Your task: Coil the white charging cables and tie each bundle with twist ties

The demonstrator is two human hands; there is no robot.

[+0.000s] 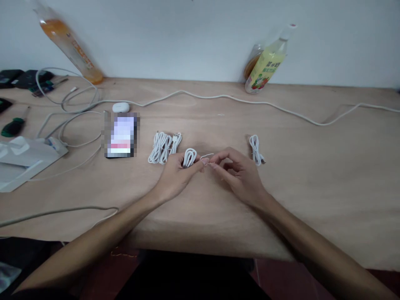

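Holding a coiled white cable in the closed left hand, about midway between the front and back edges of the table. Pinching a thin white strand in the narrowed fingertips of the right hand, close to the left. Flanked by bundled white cables toward the left edge and a single white bundle toward the right.
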